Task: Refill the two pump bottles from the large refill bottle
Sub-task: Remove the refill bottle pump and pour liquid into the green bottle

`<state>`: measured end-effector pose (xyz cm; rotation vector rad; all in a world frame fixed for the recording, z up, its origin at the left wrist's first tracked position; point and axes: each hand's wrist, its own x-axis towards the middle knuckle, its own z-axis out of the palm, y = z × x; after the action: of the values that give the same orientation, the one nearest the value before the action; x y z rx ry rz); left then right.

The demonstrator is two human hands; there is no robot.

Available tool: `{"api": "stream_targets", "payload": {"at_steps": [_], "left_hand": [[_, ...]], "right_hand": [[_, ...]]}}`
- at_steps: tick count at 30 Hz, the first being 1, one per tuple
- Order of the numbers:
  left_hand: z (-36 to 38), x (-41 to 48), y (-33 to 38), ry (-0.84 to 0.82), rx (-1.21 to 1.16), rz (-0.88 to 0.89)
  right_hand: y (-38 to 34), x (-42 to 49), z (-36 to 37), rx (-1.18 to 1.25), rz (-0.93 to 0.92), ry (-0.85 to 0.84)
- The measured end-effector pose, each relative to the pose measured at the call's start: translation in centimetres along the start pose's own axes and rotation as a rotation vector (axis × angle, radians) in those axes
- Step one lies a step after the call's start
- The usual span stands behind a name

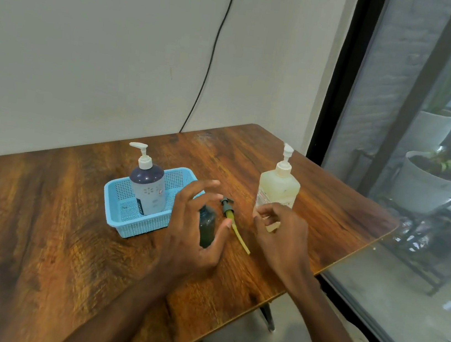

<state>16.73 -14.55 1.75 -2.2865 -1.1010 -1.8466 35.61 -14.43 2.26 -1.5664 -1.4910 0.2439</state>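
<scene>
Brown wood-grain surface (pixel 38 217) stands against a pale wall (pixel 92 36) with a black cable (pixel 214 53) running down it, and a window (pixel 409 254) on the right shows white plant pots (pixel 431 182) outside. Toward the back of the surface sits a light blue basket (pixel 130 221), and a grey pump bottle (pixel 148 189) with a dark upper part and a white pump stands upright inside it. Just right of the basket stands a small dark bottle (pixel 207 227) with no pump on it. Its dark pump head (pixel 228 207) lies flat on the surface just beside it, with a yellowish tube (pixel 241 238) pointing toward the near edge. The left hand (pixel 188 238) arches around the small dark bottle with its fingers (pixel 201 190) spread wide and the thumb on the far side. The blur hides whether any of them touch the bottle. The large refill bottle (pixel 278 187), pale yellow with a white pump, stands upright to the right. The right hand (pixel 281 236) hovers in front of its lower part with fingers loosely curled and holding nothing.
</scene>
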Motion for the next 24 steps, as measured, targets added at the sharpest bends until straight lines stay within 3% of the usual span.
{"api": "stream_targets", "payload": {"at_steps": [4,7,10,12,17,24], "left_hand": [[1.4,1.0,2.9,0.015,-0.020,0.102],[3.0,2.1,4.2,-0.099,-0.037,0.142],[5.2,3.6,5.2,-0.261,-0.036,-0.002],[6.9,4.6,5.1,-0.350,0.019,-0.156],[9.9,6.4,2.9,-0.589,0.021,-0.475],[11.1,6.3,1.7,-0.620,-0.160,-0.586]], "right_hand": [[0.7,0.7,-2.4,0.050,-0.058,0.137],[1.6,1.8,-3.0,0.073,-0.057,0.222],[2.9,3.2,-2.5,0.073,0.027,0.193],[3.5,4.2,-1.9,0.056,0.079,0.069],[4.6,5.5,-1.1,0.131,0.068,-0.096],[4.9,4.0,-1.8,0.184,-0.057,-0.052]]}}
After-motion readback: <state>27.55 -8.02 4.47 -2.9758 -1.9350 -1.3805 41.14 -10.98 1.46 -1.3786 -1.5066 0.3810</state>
